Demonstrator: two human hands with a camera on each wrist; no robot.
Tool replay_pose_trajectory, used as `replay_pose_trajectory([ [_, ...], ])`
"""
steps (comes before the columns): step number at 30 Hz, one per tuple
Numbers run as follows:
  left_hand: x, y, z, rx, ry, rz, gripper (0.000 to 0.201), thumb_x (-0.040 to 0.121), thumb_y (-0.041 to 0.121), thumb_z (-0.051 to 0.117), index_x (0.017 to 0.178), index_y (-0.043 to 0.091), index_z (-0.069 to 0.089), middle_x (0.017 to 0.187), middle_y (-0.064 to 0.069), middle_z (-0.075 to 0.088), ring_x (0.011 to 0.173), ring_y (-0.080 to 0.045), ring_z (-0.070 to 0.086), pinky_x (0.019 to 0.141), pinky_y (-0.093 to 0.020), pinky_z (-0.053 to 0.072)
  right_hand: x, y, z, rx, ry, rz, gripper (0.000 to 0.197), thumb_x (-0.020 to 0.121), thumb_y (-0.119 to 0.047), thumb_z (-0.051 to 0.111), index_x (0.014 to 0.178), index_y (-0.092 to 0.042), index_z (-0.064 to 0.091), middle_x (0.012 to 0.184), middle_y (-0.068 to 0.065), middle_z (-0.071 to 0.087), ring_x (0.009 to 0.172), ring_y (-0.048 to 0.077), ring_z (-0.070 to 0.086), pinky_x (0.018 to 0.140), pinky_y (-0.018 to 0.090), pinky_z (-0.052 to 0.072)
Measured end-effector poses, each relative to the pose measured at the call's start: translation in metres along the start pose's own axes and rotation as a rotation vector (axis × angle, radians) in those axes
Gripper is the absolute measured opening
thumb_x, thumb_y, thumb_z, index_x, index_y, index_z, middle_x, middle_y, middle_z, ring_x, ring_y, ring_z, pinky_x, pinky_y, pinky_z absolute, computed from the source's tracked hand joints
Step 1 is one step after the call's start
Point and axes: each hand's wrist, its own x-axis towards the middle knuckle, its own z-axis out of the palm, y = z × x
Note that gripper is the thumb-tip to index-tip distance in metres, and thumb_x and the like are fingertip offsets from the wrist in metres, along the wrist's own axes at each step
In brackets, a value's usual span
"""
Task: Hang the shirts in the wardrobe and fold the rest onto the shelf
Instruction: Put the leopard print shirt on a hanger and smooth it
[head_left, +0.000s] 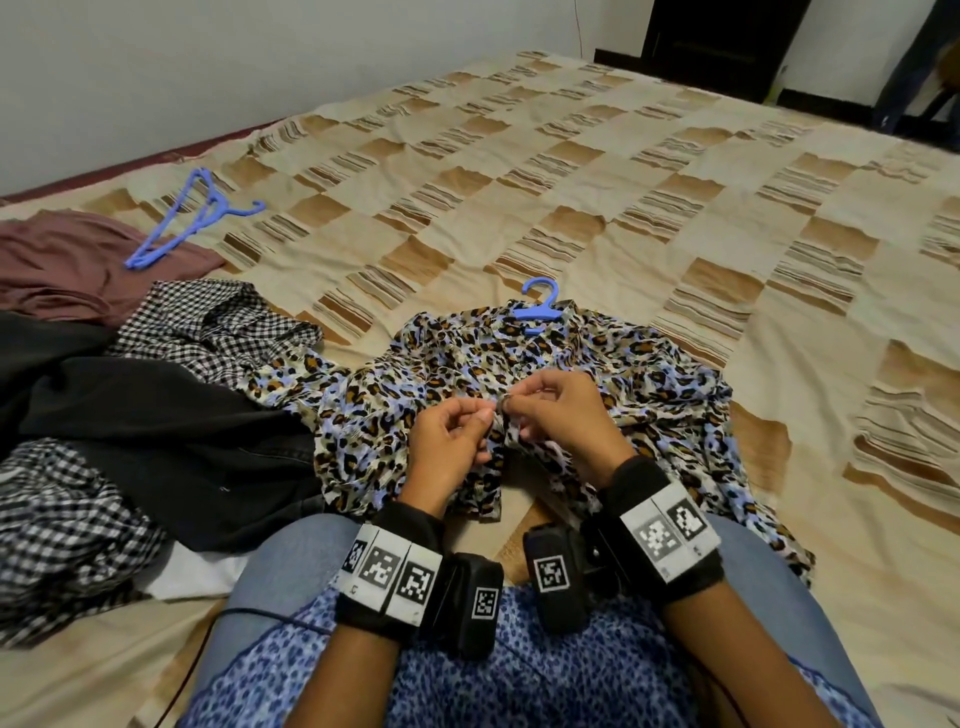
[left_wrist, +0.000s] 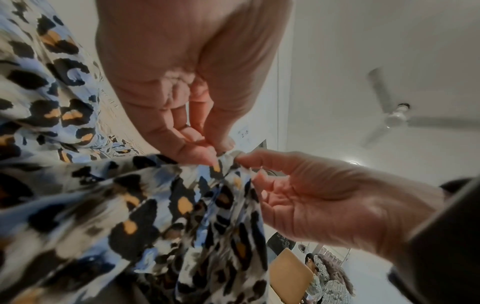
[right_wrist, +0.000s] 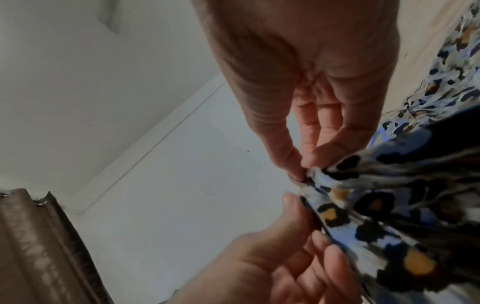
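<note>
The leopard-print shirt (head_left: 519, 374) lies spread on the bed (head_left: 571, 171) directly in front of both hands, with a blue hanger (head_left: 537, 306) already inside its collar, just beyond the fingertips. The left hand (head_left: 451, 434) and the right hand (head_left: 558, 415) meet at the middle of the shirt front. Each one pinches an edge of the opening between thumb and forefinger, so both are narrow and holding cloth; it looks like a button is being closed, but the button itself is too small to see clearly.

I judge the fabric to be thin, light and very soft. It gathers in folds under the fingers and will probably slip easily, so it can slide off the hanger if it is lifted carelessly. The safe place to take hold, I think, is the hanger hook, with the other hand supporting the cloth below.

To the left of the left hand lies a pile with a checked shirt (head_left: 208, 322) and a dark garment (head_left: 171, 431). Farther away on that side are more blue hangers (head_left: 176, 228).
</note>
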Motion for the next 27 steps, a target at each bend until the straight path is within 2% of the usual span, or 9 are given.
replay_pose_trajectory([
  [5, 0.001, -0.002, -0.001, 0.021, 0.012, 0.009, 0.012, 0.092, 0.006, 0.055, 0.097, 0.005, 0.065, 0.07, 0.001, 0.053, 0.059, -0.007, 0.052, 0.05, -0.014, 0.05, 0.001, -0.002, -0.004, 0.125, -0.068, 0.126, 0.005, 0.085, 0.002, 0.063, 0.089, 0.001, 0.065, 0.074, 0.008, 0.061, 0.053, 0.009, 0.055, 0.052, 0.015, 0.052],
  [8, 0.002, -0.006, -0.003, 0.069, 0.064, 0.027, 0.01, 0.091, 0.01, 0.056, 0.092, 0.012, 0.066, 0.074, 0.001, 0.056, 0.062, -0.008, 0.054, 0.051, -0.015, 0.05, 0.0, -0.005, -0.008, 0.129, -0.087, 0.188, 0.006, 0.086, 0.001, 0.061, 0.081, -0.001, 0.065, 0.069, 0.008, 0.058, 0.051, 0.01, 0.051, 0.048, 0.013, 0.05],
  [10, 0.003, -0.006, -0.005, 0.075, 0.103, 0.037, 0.009, 0.091, 0.011, 0.057, 0.092, 0.015, 0.066, 0.076, 0.001, 0.057, 0.064, -0.009, 0.056, 0.052, -0.017, 0.051, 0.001, -0.003, -0.01, -0.022, -0.078, 0.188, 0.01, 0.086, -0.003, 0.062, 0.077, 0.0, 0.066, 0.066, 0.007, 0.057, 0.048, 0.009, 0.049, 0.045, 0.015, 0.046],
  [12, 0.004, -0.006, -0.007, 0.075, 0.124, 0.053, 0.01, 0.091, 0.012, 0.057, 0.095, 0.013, 0.066, 0.077, 0.001, 0.058, 0.064, -0.009, 0.056, 0.052, -0.017, 0.053, 0.002, 0.001, -0.014, -0.334, -0.077, 0.15, 0.015, 0.086, -0.01, 0.064, 0.075, 0.001, 0.066, 0.066, 0.009, 0.057, 0.049, 0.01, 0.048, 0.048, 0.018, 0.042],
  [14, 0.004, -0.006, -0.008, 0.074, 0.123, 0.064, 0.01, 0.091, 0.012, 0.058, 0.096, 0.012, 0.067, 0.077, 0.001, 0.057, 0.063, -0.008, 0.056, 0.052, -0.017, 0.052, 0.003, 0.003, -0.017, -0.492, -0.17, 0.186, 0.017, 0.086, -0.015, 0.065, 0.073, -0.004, 0.063, 0.066, 0.007, 0.054, 0.048, 0.01, 0.045, 0.048, 0.018, 0.038],
  [17, 0.003, -0.005, -0.008, 0.066, 0.112, 0.058, 0.01, 0.091, 0.011, 0.058, 0.096, 0.012, 0.067, 0.078, 0.001, 0.057, 0.062, -0.007, 0.056, 0.051, -0.018, 0.052, 0.001, -0.003, -0.019, -0.302, -0.335, 0.263, 0.018, 0.085, -0.02, 0.067, 0.075, -0.006, 0.063, 0.056, -0.002, 0.051, 0.043, 0.005, 0.041, 0.042, 0.015, 0.036],
  [21, 0.002, -0.002, -0.009, 0.015, 0.079, 0.021, 0.011, 0.091, 0.01, 0.058, 0.097, 0.01, 0.067, 0.074, 0.0, 0.055, 0.061, -0.008, 0.054, 0.055, -0.023, 0.054, -0.001, -0.01, -0.021, 0.029, -0.066, 0.165, 0.016, 0.088, -0.013, 0.063, 0.086, 0.003, 0.066, 0.052, -0.004, 0.054, 0.039, 0.005, 0.041, 0.037, 0.013, 0.034],
  [25, -0.003, 0.004, -0.007, -0.004, 0.017, 0.015, 0.01, 0.089, 0.008, 0.06, 0.093, 0.014, 0.068, 0.075, -0.001, 0.059, 0.063, -0.007, 0.056, 0.059, -0.028, 0.057, 0.0, -0.008, -0.021, 0.065, 0.021, 0.098, 0.011, 0.085, -0.004, 0.064, 0.092, 0.005, 0.065, 0.083, 0.003, 0.063, 0.056, 0.009, 0.052, 0.045, 0.012, 0.045],
  [27, -0.005, 0.006, -0.006, -0.017, 0.007, 0.021, 0.012, 0.088, 0.008, 0.062, 0.089, 0.018, 0.068, 0.075, -0.002, 0.061, 0.062, -0.007, 0.057, 0.058, -0.028, 0.057, 0.0, -0.009, -0.02, 0.097, 0.001, 0.069, 0.009, 0.084, 0.0, 0.064, 0.093, 0.0, 0.065, 0.086, 0.007, 0.065, 0.059, 0.01, 0.059, 0.054, 0.013, 0.052],
])
